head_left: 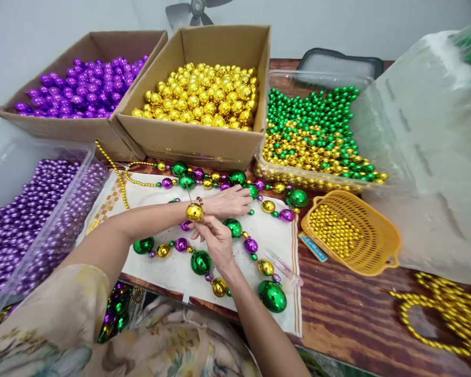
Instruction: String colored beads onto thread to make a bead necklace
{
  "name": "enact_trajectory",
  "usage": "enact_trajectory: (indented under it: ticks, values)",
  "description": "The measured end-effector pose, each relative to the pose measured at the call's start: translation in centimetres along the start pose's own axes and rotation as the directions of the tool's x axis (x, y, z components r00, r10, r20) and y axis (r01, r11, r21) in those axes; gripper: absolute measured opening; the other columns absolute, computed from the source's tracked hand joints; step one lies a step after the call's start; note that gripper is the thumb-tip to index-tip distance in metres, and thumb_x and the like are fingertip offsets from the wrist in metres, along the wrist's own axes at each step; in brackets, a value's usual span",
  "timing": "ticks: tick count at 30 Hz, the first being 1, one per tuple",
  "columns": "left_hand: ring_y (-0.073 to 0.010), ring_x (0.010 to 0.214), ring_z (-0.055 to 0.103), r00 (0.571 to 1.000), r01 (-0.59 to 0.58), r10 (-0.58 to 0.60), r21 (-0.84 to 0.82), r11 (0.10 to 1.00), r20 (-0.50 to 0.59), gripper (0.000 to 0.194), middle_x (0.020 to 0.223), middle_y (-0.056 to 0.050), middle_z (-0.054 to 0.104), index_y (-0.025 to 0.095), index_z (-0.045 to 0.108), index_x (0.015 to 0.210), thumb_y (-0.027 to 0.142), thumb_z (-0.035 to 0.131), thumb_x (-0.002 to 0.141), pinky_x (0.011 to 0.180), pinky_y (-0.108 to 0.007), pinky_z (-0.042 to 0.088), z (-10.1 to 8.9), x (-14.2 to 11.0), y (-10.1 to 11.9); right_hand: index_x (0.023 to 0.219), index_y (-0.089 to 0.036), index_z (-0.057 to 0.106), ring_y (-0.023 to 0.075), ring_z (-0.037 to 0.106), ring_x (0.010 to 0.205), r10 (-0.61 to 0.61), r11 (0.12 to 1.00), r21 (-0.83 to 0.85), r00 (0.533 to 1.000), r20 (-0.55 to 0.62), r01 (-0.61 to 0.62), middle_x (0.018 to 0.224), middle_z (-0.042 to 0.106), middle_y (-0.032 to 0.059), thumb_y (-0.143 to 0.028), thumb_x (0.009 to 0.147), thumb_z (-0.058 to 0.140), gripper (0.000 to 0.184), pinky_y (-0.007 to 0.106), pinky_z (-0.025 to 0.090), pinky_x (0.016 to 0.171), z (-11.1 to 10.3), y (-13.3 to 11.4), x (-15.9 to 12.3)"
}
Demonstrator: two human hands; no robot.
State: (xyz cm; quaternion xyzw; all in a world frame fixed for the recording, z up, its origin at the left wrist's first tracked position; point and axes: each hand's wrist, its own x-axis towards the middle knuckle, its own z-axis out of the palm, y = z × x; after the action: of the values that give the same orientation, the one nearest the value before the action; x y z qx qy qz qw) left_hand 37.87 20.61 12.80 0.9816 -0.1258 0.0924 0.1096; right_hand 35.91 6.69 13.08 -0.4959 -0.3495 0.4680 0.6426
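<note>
My left hand (230, 202) reaches across the white cloth, its fingers stretched forward beside a green bead (253, 191) of the upper strand. Whether the fingertips touch that bead, I cannot tell. Below it, my right hand (216, 238) has thumb and fingers pinched together at a large gold bead (194, 211). A thin needle or wire (189, 195) rises from this bead towards a green bead (187, 181). Around both hands lie strands of green, purple and gold beads, among them a large green bead (200, 262) and a purple one (250, 245).
Cardboard boxes hold purple beads (90, 89) and gold beads (204, 97). Clear tubs flank the cloth (160, 272), with small purple beads (35, 209) left and green-gold ones (314, 131) right. Rightward are a yellow basket (377, 230), pink-handled tool (284, 269) and gold bead strings (451, 309).
</note>
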Motion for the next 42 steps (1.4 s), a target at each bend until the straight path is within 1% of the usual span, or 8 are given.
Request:
enact_trajectory:
  ticks: [6, 10, 12, 14, 16, 18, 26, 42]
  values:
    - [-0.0272, 0.098, 0.052, 0.999, 0.037, -0.041, 0.124, 0.992, 0.034, 0.015, 0.1, -0.014, 0.064, 0.017, 0.066, 0.09, 0.012, 0.053, 0.093, 0.076, -0.039, 0.032, 0.9, 0.2, -0.2, 0.089, -0.02, 0.071, 0.0139, 0.065, 0.058, -0.006, 1.0, -0.005, 1.0, -0.01, 0.006, 0.082, 0.076, 0.0039, -0.036, 0.089, 0.064, 0.017, 0.024, 0.046, 0.053, -0.3, 0.2, 0.3]
    - [-0.0255, 0.095, 0.057, 0.967, 0.222, -0.244, -0.237, 0.946, -0.071, 0.007, 0.099, -0.013, 0.067, 0.019, 0.067, 0.092, 0.019, 0.061, 0.088, 0.083, -0.039, 0.04, -0.5, -1.1, -1.4, 0.092, -0.02, 0.069, 0.0148, 0.066, 0.059, 0.009, 1.0, 0.012, 0.999, -0.052, -0.009, 0.083, 0.076, 0.0043, -0.036, 0.087, 0.067, 0.016, 0.025, 0.046, 0.052, -0.1, -0.4, 0.4]
    - [-0.0226, 0.092, 0.06, 0.848, 0.332, -0.495, -0.541, 0.773, -0.188, 0.008, 0.097, -0.01, 0.069, 0.021, 0.068, 0.092, 0.021, 0.065, 0.084, 0.086, -0.036, 0.044, -2.0, -3.0, -1.9, 0.09, -0.02, 0.068, 0.0154, 0.067, 0.06, 0.012, 1.0, 0.008, 0.997, -0.077, -0.011, 0.084, 0.076, 0.0049, -0.037, 0.087, 0.066, 0.017, 0.026, 0.047, 0.052, 0.0, -0.7, 0.5]
    - [-0.0196, 0.087, 0.063, 0.601, 0.301, -0.769, -0.829, 0.472, -0.22, 0.01, 0.094, -0.007, 0.07, 0.021, 0.07, 0.092, 0.025, 0.069, 0.082, 0.085, -0.034, 0.047, -3.8, -5.6, -1.8, 0.089, -0.019, 0.068, 0.0157, 0.068, 0.061, 0.006, 1.0, 0.009, 0.996, -0.092, -0.005, 0.084, 0.076, 0.0054, -0.037, 0.087, 0.066, 0.018, 0.026, 0.048, 0.052, 0.1, -0.9, 0.7]
    - [-0.0175, 0.082, 0.066, 0.388, 0.089, -0.914, -0.982, 0.167, -0.12, 0.018, 0.09, -0.005, 0.071, 0.02, 0.071, 0.095, 0.03, 0.073, 0.08, 0.084, -0.034, 0.05, -5.8, -8.3, -1.1, 0.09, -0.019, 0.068, 0.0157, 0.068, 0.06, -0.004, 1.0, 0.005, 0.995, -0.1, 0.005, 0.082, 0.076, 0.0053, -0.036, 0.087, 0.066, 0.018, 0.025, 0.047, 0.051, 0.0, -1.0, 1.1]
    - [-0.0171, 0.084, 0.07, 0.326, -0.145, -0.945, -0.989, -0.027, -0.022, 0.024, 0.09, -0.005, 0.072, 0.017, 0.072, 0.099, 0.031, 0.076, 0.08, 0.088, -0.034, 0.052, -7.6, -10.6, 0.2, 0.092, -0.018, 0.069, 0.015, 0.067, 0.057, -0.013, 1.0, -0.019, 0.994, -0.111, 0.011, 0.076, 0.074, 0.0043, -0.035, 0.085, 0.067, 0.019, 0.024, 0.047, 0.05, 0.0, -1.0, 1.4]
    - [-0.0183, 0.093, 0.073, 0.279, -0.491, -0.96, -0.857, -0.153, 0.011, 0.01, 0.094, -0.006, 0.074, 0.014, 0.072, 0.097, 0.015, 0.069, 0.088, 0.095, -0.035, 0.056, -9.7, -13.1, 3.8, 0.089, -0.016, 0.072, 0.0131, 0.062, 0.053, -0.061, 0.989, -0.14, 0.994, -0.086, 0.049, 0.062, 0.067, 0.0001, -0.032, 0.083, 0.068, 0.017, 0.024, 0.052, 0.051, -0.2, -1.8, 1.8]
    - [-0.0175, 0.091, 0.072, 0.318, -0.501, -0.948, -0.85, -0.161, -0.007, 0.018, 0.094, -0.007, 0.074, 0.014, 0.073, 0.108, 0.018, 0.061, 0.094, 0.102, -0.042, 0.056, -9.6, -14.0, 3.4, 0.09, -0.018, 0.076, 0.0098, 0.056, 0.049, -0.138, 0.968, -0.215, 0.99, -0.03, 0.128, 0.06, 0.063, -0.0012, -0.03, 0.088, 0.066, 0.016, 0.021, 0.049, 0.048, -0.5, -1.1, 1.6]
